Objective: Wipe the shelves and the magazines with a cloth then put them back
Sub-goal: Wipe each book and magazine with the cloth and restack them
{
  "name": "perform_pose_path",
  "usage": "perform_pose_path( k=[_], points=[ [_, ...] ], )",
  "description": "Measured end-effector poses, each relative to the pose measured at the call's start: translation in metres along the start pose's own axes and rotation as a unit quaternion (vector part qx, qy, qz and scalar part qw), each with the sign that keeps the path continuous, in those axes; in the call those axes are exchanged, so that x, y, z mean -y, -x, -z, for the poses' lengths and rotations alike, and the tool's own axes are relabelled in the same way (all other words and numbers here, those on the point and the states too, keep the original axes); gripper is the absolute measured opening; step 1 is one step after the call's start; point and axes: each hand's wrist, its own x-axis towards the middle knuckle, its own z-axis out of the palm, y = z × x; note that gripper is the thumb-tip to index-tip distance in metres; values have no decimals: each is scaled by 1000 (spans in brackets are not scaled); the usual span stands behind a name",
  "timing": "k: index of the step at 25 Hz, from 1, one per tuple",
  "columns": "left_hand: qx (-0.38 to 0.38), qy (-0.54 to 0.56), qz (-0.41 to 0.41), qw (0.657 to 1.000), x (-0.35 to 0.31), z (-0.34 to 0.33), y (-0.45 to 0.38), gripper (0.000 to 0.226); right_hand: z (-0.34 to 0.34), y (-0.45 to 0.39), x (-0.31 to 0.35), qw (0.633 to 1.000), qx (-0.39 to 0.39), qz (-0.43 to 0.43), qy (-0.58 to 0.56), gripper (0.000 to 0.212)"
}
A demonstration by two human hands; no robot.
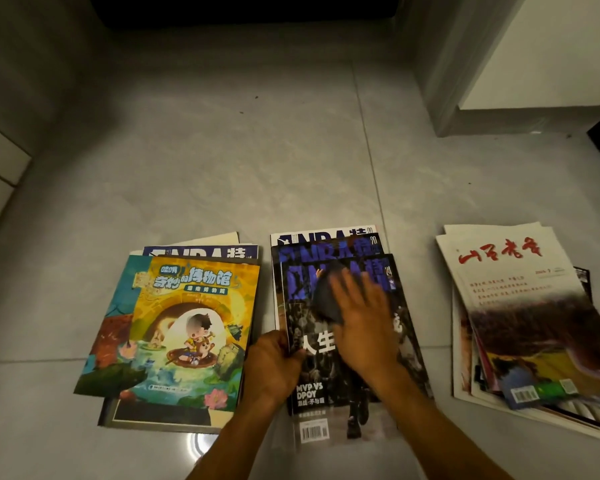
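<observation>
Right now the right hand [361, 327] has fingers [352, 289] spread flat, pressing a dark cloth [326, 296] onto the top NBA magazine [354, 341] of the middle stack. Left hand [274, 365] pinches that cover's left edge, thumb on top. Left stack [174, 327], cartoon cover on top, lies just beside, a narrow gap between the two. Right stack [520, 317] sits well apart, fanned and untidy. All three lie on the tiled floor [222, 168], with open floor beyond their far edges. White cabinet corner [499, 64] upper right.
</observation>
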Motion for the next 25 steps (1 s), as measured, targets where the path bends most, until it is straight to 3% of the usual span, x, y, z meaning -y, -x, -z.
perform_pose_path(
  k=[2, 4, 6, 8, 10, 12, 15, 18, 20, 21, 23, 24, 25],
  points=[
    [-9, -8, -23, 1000, -1, 0, 0, 17, -10, -7, 39, 990, 30, 135, -10, 83],
    [-13, -8, -20, 1000, -1, 0, 0, 14, -4, -24, 28, 981, 38, 191, -15, 81],
    [-12, 8, 7, 1000, 4, -2, -2, 16, 3, -32, -15, 992, 39, 123, 1, 79],
    [-13, 10, 16, 1000, 5, -4, -2, 18, 13, -31, -56, 1000, 9, -23, -15, 75],
    [-21, 5, 10, 1000, 4, -6, -1, 19, 16, -33, -48, 996, -20, -84, 1, 73],
    [-26, -7, 1, 1000, 2, -5, 0, 20, 0, -33, -2, 1000, -12, -28, 7, 75],
    [-30, -23, -35, 999, 3, -4, 2, 17, -21, -11, 55, 990, 6, 143, -6, 70],
    [-26, 4, -15, 1000, -2, 0, 12, 21, -14, 19, 17, 982, 44, 181, -16, 68],
    [64, 61, 36, 995, -6, 9, 18, 21, -4, 52, -19, 993, 15, 113, 7, 75],
    [153, 90, 73, 981, -6, 13, 22, 26, 1, 70, -30, 997, -4, 80, 18, 76],
    [314, 61, 106, 941, -3, 15, 35, 43, 5, 114, -36, 996, 36, 80, 16, 78],
    [327, 38, 100, 939, -1, 10, 42, 48, 5, 133, -36, 993, 51, 101, 15, 80],
    [294, 40, 86, 951, 1, 3, 48, 48, 6, 145, -36, 992, 58, 112, 2, 80]
  ],
)
